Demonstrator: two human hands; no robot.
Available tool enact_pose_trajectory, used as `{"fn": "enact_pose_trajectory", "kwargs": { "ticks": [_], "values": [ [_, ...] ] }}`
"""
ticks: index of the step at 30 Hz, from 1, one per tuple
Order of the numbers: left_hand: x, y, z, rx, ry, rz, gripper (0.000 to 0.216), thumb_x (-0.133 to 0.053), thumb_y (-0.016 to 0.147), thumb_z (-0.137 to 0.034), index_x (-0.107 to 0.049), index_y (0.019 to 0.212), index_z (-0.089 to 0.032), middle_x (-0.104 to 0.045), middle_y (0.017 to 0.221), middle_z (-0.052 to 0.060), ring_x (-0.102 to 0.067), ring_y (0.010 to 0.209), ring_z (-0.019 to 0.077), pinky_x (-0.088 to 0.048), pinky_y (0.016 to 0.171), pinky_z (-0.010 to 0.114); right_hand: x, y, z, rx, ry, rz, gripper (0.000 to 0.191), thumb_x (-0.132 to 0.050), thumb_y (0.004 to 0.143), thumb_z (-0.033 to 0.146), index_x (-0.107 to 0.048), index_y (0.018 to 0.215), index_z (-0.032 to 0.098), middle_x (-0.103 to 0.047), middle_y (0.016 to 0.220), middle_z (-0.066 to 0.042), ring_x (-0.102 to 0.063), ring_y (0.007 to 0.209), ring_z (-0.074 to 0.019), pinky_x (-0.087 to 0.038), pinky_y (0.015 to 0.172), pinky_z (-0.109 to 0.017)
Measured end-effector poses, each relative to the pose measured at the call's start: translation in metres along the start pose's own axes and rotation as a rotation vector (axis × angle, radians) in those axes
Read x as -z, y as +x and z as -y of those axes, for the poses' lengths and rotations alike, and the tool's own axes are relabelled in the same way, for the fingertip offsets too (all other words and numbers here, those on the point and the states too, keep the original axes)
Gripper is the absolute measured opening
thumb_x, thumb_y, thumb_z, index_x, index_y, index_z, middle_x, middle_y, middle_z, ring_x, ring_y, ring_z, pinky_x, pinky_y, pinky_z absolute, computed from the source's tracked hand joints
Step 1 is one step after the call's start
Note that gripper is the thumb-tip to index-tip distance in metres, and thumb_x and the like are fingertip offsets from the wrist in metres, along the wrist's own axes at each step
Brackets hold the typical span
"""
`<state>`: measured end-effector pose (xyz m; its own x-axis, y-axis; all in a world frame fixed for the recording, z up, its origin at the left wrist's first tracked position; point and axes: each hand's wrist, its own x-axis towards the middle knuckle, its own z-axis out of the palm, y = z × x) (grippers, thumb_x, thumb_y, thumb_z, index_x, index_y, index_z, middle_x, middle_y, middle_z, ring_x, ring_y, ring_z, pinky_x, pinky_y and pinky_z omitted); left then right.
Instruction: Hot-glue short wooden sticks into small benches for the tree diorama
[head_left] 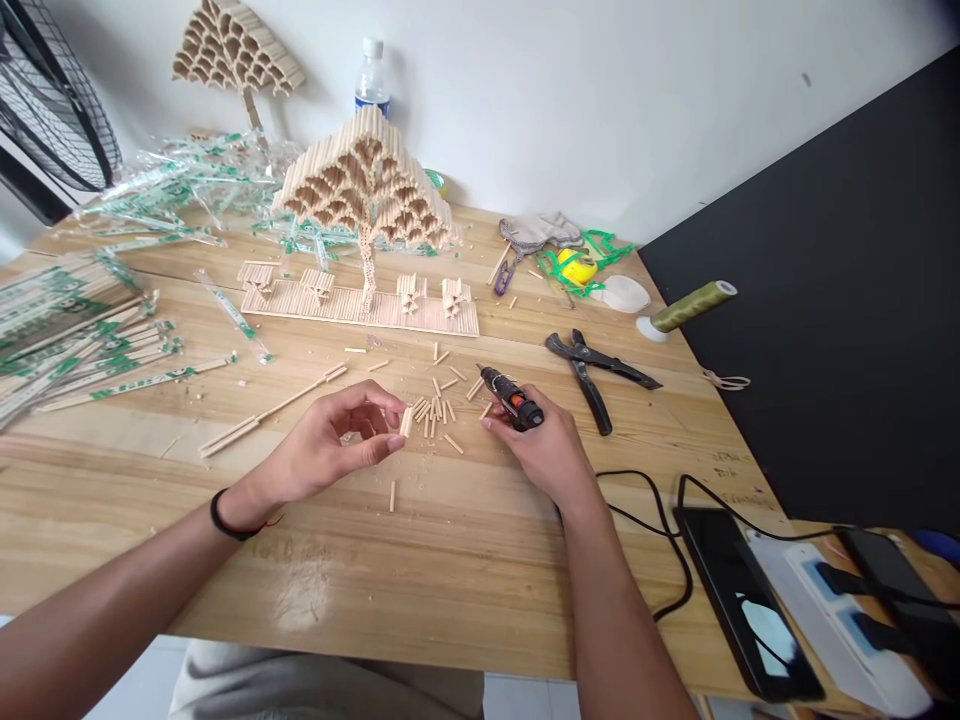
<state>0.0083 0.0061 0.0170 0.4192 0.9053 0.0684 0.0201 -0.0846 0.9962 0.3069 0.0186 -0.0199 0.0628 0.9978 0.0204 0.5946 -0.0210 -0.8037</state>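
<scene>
Left hand: narrow pinch, thumb and fingertips on one small block of pale wooden sticks, just left of the loose pile; gripped by its ends, probably to leave the broad side clear. Right hand: closed round one black glue gun with an orange patch, nozzle angled away, presumably to keep the hot tip off the skin. One short stick lies at that hand's fingertips; can't tell from here if it's held. Two hands, one person.

Nearest on the pale wooden surface: one black phone, one white power strip with two black plugs, off to the right, likely to keep cables out of the work. One lone short stick. Beyond it, the pile of short pale sticks, over a dozen, too overlapped for an exact count; within reach of both hands, maybe for quick picking. One long thin stick piece left, one pair of black-handled cutters right.

Further: one flat stick-built base bearing one tree-shaped stick model and four small stick-built pieces, two each side of the trunk. Green-and-white stick packets left, uncountable. One olive roll right. Back: one clear bottle, a second tree model, one black fan.
</scene>
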Motion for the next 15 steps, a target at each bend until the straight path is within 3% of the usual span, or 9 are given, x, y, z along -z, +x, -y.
{"fn": "enact_pose_trajectory", "kwargs": {
  "ticks": [10, 15],
  "values": [
    [-0.002, 0.0, -0.002, -0.052, 0.071, -0.002, 0.018, -0.078, 0.09, -0.028, -0.07, 0.103, -0.016, -0.068, 0.093, 0.004, -0.065, 0.073, 0.0123, -0.057, 0.069, 0.026, -0.003, -0.006, 0.01, 0.004, 0.134, -0.075, 0.027, -0.078, 0.078, 0.04, -0.067, 0.096, 0.022, -0.079, 0.093, -0.007, -0.074, 0.081, -0.0247, -0.056, 0.081, -0.039],
    [-0.002, 0.0, -0.003, -0.059, 0.109, -0.005, 0.018, -0.077, 0.09, -0.027, -0.069, 0.103, -0.017, -0.068, 0.094, 0.004, -0.065, 0.072, 0.0121, -0.057, 0.068, 0.025, -0.007, -0.004, 0.011, -0.016, 0.05, -0.01, 0.026, -0.077, 0.076, 0.04, -0.067, 0.091, 0.023, -0.078, 0.086, -0.005, -0.072, 0.08, -0.0261, -0.054, 0.081, -0.041]
  ]
}}
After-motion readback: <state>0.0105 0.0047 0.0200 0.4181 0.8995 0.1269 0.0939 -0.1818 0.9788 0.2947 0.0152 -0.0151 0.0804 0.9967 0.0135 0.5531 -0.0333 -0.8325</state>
